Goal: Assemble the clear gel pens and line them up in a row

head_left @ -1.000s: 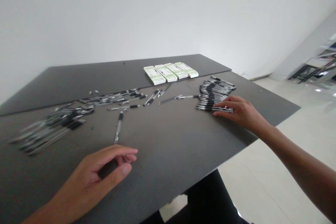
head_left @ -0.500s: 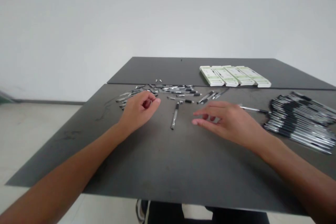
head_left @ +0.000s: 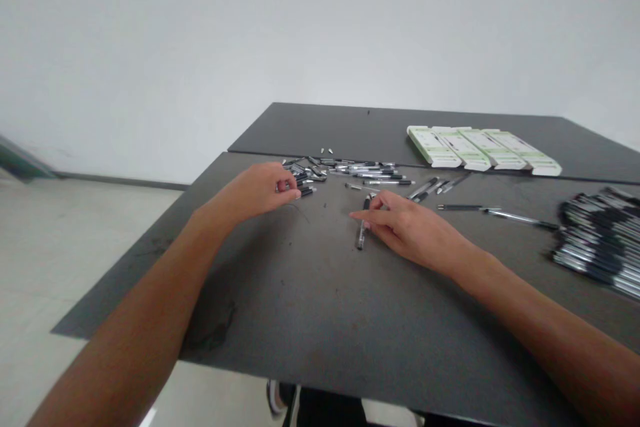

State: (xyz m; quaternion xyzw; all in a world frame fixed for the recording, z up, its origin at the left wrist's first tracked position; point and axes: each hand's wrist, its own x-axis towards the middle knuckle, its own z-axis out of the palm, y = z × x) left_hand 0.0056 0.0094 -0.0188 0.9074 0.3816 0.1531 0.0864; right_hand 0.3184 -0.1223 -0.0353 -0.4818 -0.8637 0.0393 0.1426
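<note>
Curled and closed, my left hand is at the left end of a loose pile of pens. Dark pen ends show beside its fingertips, but what it holds is hidden. The thumb and fingers of my right hand close on the upper part of a single clear pen with a black grip. That pen lies on the dark table, pointing toward the front edge.
Four flat green-and-white boxes lie side by side at the back right. A dense bundle of pens is at the far right, with a black pen left of it. Two small tips lie behind the pile.
The view has turned, so the table appears further right. My right hand has reached the single pen and closed on it. My left hand has moved left relative to that pen.
</note>
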